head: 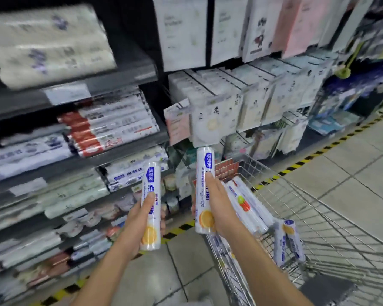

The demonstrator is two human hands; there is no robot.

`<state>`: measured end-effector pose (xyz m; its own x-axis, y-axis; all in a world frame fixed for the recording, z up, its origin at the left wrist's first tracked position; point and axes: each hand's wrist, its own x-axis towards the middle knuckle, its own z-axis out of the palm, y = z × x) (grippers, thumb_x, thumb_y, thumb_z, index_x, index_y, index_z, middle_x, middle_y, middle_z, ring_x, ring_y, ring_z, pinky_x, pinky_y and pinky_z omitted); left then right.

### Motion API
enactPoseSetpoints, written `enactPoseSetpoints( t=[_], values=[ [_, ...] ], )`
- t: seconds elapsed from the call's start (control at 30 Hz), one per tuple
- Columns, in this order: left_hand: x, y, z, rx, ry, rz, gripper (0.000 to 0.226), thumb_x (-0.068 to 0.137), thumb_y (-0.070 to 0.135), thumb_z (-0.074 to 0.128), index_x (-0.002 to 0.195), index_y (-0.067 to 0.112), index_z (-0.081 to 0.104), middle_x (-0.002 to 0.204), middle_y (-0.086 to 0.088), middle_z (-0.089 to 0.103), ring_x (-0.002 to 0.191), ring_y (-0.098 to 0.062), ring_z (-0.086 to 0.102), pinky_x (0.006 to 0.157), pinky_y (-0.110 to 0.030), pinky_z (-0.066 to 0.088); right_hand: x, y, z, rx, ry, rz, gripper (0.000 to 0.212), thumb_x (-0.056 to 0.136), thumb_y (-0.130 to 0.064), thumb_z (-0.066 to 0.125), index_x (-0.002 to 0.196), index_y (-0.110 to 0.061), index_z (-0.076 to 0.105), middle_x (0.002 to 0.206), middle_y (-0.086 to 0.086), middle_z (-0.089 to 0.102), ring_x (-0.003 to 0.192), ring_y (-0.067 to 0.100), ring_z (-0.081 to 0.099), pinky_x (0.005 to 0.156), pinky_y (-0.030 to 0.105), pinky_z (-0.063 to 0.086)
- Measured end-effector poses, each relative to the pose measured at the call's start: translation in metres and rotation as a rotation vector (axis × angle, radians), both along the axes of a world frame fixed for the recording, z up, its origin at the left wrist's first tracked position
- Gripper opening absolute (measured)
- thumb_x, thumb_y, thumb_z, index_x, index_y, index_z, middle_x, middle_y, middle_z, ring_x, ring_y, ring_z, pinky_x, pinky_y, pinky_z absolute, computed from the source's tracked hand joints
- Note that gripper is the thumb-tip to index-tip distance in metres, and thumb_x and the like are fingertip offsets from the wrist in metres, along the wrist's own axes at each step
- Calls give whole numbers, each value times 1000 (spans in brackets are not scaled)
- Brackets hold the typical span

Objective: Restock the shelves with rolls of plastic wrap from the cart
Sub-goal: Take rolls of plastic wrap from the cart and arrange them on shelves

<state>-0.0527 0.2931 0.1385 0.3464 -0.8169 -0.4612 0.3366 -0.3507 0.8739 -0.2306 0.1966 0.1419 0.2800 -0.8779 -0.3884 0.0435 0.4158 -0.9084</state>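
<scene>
Gripping two plastic wrap rolls: my left hand (142, 219) curls round the left roll (151, 182), my right hand (220, 203) round the right roll (204, 164), both upright, blue-label ends up, left of the cart (323, 219).

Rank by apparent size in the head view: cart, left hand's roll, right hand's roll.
1. cart.
2. Tied: left roll in the left hand and right roll in the right hand look alike; unranked.

We hold left roll (151, 175) and right roll (205, 161) upright, white, lemon-printed; more rolls (250, 203) lie in the cart (329, 228)
</scene>
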Motion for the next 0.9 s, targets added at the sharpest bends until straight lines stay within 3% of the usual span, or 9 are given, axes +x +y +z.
enactPoseSetpoints(
  t=[0.1,0.27,0.33,0.43,0.5,0.6,0.67,0.77,0.9],
  values=[
    [46,36,1,-10,-35,110,62,90,60,60,116,4,59,79,-17,67,58,-27,62,53,-34,54,55,18,17,-54,1,140,41,91,-72,49,123,-47,57,133,-9,63,121,13,62,109,44,47],
    [127,116,9,-16,-89,314,84,79,74,65,129,7,57,88,-13,72,70,-27,68,67,-40,57,154,69,44,-120,9,338,66,97,-65,43,154,-34,32,140,-17,45,127,8,47,109,29,35],
    [158,153,15,-49,-104,376,80,81,71,63,126,5,59,87,-15,72,70,-28,69,66,-40,56,193,95,50,-131,11,409,57,96,-65,43,145,-36,37,138,-20,43,129,8,45,110,29,34],
    [197,210,27,-76,-134,467,73,85,66,60,121,2,60,85,-17,71,68,-28,67,63,-39,55,250,144,62,-155,17,520,68,98,-65,40,157,-32,27,139,-21,34,136,9,39,114,33,29],
    [222,248,32,-72,-145,526,74,87,66,59,125,2,58,86,-17,72,69,-28,68,63,-39,55,286,178,66,-167,8,597,70,96,-67,41,155,-31,33,144,-19,42,131,11,48,114,36,37],
    [256,302,38,-65,-162,618,83,84,71,61,131,2,55,100,-20,72,80,-35,70,69,-43,59,337,226,68,-208,-8,697,60,94,-69,46,141,-33,49,134,-3,62,111,19,65,91,38,56],
    [274,334,45,-82,-172,671,72,92,64,58,129,2,56,100,-20,71,76,-32,70,65,-39,60,368,256,67,-214,-12,756,61,92,-72,48,136,-31,54,125,11,67,100,27,70,78,40,60],
    [296,378,54,-114,-189,748,53,98,53,54,118,4,59,80,-14,68,60,-24,64,54,-33,54,411,295,67,-225,-18,838,62,90,-74,48,135,-32,54,122,12,69,104,32,71,88,51,60],
    [330,421,60,-135,-201,832,53,91,61,59,117,14,60,87,-16,70,69,-28,66,68,-43,57,462,332,72,-221,-59,927,50,97,-62,47,138,-33,52,120,7,70,99,24,72,82,43,61]
  ],
)
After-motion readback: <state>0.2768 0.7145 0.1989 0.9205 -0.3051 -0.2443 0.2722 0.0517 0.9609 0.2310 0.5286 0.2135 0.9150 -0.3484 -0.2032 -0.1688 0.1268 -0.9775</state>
